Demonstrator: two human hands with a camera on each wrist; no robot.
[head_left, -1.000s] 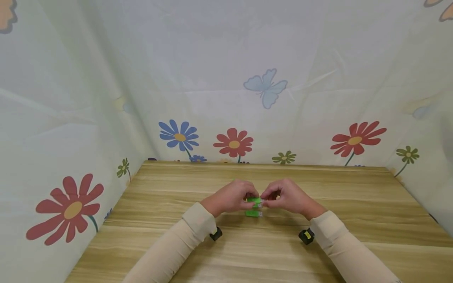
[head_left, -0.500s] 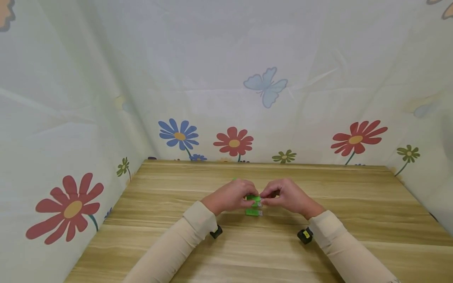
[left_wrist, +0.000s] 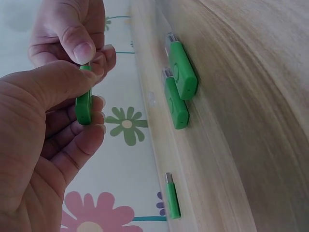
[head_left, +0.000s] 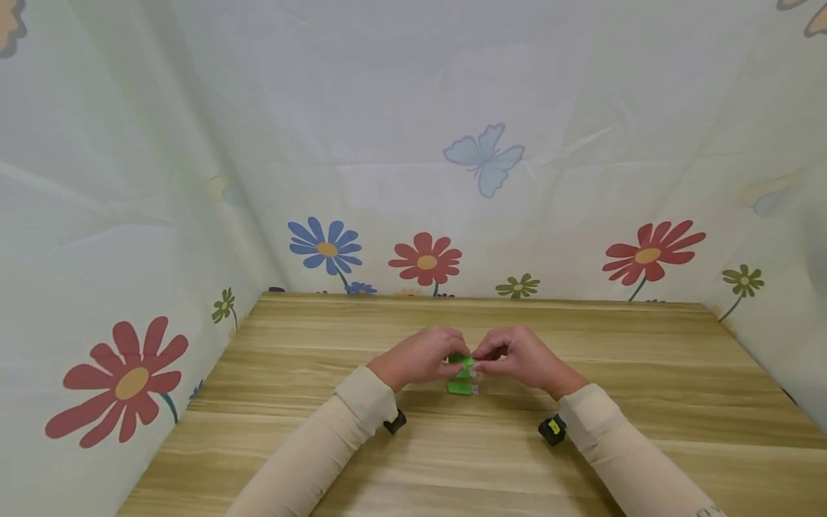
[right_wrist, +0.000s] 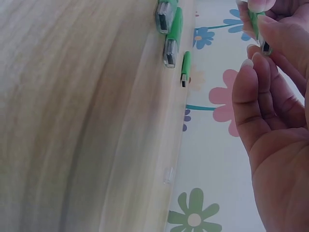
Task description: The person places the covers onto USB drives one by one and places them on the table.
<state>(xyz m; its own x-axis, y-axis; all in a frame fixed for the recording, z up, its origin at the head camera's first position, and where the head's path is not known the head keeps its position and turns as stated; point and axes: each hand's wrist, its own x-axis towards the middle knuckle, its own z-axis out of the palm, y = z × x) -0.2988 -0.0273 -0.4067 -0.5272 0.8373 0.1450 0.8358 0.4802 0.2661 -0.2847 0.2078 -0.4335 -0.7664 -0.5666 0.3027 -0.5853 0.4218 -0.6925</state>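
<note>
**A:** What have you got in your hands?

**B:** A green stick [left_wrist: 84, 104], a small USB drive by the look of it. My left hand [head_left: 420, 357] has thumb and fingers curled round its body. My right hand [head_left: 520, 357] pinches the other end, thumb on top and fingers beneath, where the metal plug [right_wrist: 265, 47] shows. Both are raised just over the middle of the worktop [head_left: 581, 445].

**B:** Whether a cap sits on that end I cannot tell; my fingers hide it.

**A:** So how do you work that end well?

**B:** I judge it best to keep the left grip firm and low on the body, so the stick cannot twist. The right hand should move straight along the stick's length, not at an angle. A sideways pull could bend the plug or flick the piece out of my fingers.

**A:** Anything underneath to mind?

**B:** Yes. Two more sticks [left_wrist: 181, 82] lie side by side on the worktop, just under my hands and a little nearer me. A fourth stick [left_wrist: 171, 195] lies apart from that pair, toward the far edge. A small clear piece [right_wrist: 167, 175] lies by itself; it may be a cap, but it is too faint to say.

**A:** So stay where you are?

**B:** I would stay above the pair without dropping onto them, so nothing gets knocked off.
</note>
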